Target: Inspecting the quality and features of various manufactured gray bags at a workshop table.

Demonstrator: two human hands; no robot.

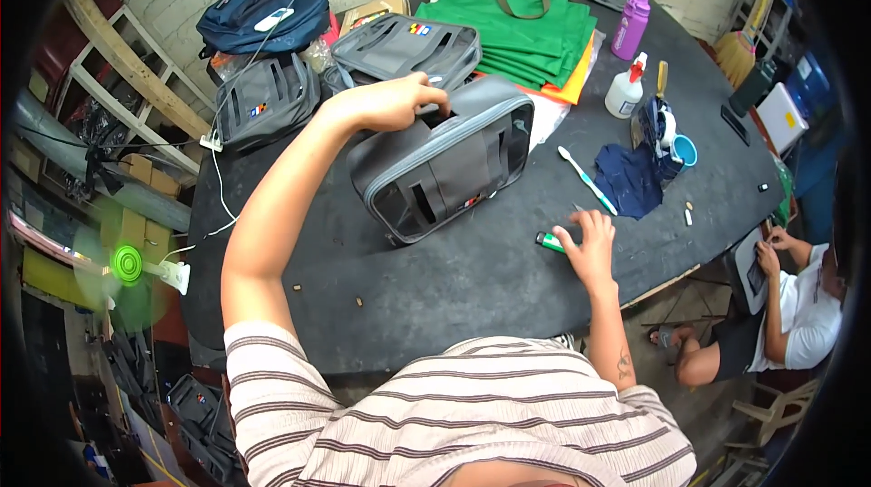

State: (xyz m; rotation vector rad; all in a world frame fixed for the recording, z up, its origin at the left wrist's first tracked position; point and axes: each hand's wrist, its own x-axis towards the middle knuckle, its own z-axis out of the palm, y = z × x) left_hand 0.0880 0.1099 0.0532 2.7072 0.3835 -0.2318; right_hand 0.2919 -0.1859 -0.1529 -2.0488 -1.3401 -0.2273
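A grey zippered bag [458,170] with dark mesh-like panels stands tilted on the black table, in front of me. My left hand [390,108] reaches over its far top side, fingers curled down onto the bag; the fingertips are partly hidden behind it. To the right, my right hand [592,247] is low over the table with its fingers apart. A green lighter [550,241] lies by the right thumb; whether they touch is unclear. Beyond that hand are a white and teal toothbrush [588,180] and a dark blue cloth [629,180].
More grey bags [408,47], a navy backpack [263,15] and folded green bags [508,24] fill the table's far side. A white bottle [624,92], purple bottle [631,26] and blue cup [682,153] stand right. A fan [129,263] spins left; a seated person [798,315] works right.
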